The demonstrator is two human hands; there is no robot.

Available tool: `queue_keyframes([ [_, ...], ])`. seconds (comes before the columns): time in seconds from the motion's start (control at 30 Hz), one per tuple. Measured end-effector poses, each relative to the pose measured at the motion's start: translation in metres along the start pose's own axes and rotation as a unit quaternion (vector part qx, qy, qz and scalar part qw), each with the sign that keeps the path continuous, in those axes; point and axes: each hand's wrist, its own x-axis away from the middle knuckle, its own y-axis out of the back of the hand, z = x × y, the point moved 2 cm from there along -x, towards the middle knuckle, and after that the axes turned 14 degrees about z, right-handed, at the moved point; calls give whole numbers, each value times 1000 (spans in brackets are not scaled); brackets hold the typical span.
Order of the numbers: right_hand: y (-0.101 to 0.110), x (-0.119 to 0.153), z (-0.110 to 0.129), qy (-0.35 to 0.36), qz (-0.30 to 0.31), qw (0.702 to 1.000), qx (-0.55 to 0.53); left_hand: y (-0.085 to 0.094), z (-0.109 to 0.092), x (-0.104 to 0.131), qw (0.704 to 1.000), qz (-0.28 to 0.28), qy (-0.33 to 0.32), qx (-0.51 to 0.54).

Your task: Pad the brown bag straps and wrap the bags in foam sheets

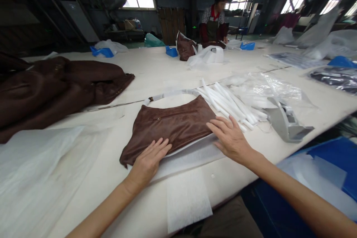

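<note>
A brown bag (pixel 178 121) with a zipper lies flat on the white table (pixel 150 78), its handle wrapped in white material and curving out at the far side. White sheeting (pixel 192 154) shows beneath the bag's near edge. My left hand (pixel 150 158) rests on the lower left part of the bag, palm down with fingers extended. At the bag's right edge, my right hand (pixel 230 137) has its fingers spread, the fingertips on or just beside the brown material. Neither hand grips anything.
White rolled strips (pixel 228 104) and a grey tape dispenser (pixel 288 121) are at the right. Brown bags (pixel 61 85) are heaped at the left, above translucent sheets (pixel 41 163). Clear plastic (pixel 267 85) lies behind the strips. Across the table stands a person (pixel 213 22).
</note>
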Motion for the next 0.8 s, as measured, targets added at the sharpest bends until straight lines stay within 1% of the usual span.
queue_keyframes([
  [0.03,-4,-11,1,20,24,999,14,3,1,-1,1000,11,0,5],
  [0.07,-9,-20,2,38,34,998,25,6,1,-2,1000,23,0,8],
  [0.1,-14,-27,3,50,27,998,32,8,1,-2,999,32,0,9],
  [0.17,-24,-34,7,59,-24,997,34,12,1,-1,999,41,2,5],
  [0.23,-33,-34,10,61,-77,995,25,13,1,1,999,39,6,-8],
  [0.27,-37,-32,12,62,-94,993,22,12,0,3,999,32,6,-18],
  [0.37,-48,-26,16,70,-110,991,27,6,-3,6,998,1,12,-55],
  [0.43,-55,-24,18,70,-112,991,32,4,-3,2,997,-5,32,-69],
  [0.53,-66,-25,20,58,-107,992,37,3,-2,-9,994,18,65,-83],
  [0.6,-71,-25,22,48,-103,993,40,2,-2,-15,994,28,49,-94],
  [0.67,-70,-24,24,34,-95,994,38,-2,-5,-16,995,15,13,-100],
  [0.73,-60,-22,22,21,-52,998,-6,-9,-7,-12,994,-8,0,-105],
  [0.77,-52,-21,18,21,-16,998,-56,-13,-8,-9,994,-19,2,-109],
  [0.8,-42,-21,13,28,23,991,-126,-17,-9,-7,993,-29,3,-115],
])
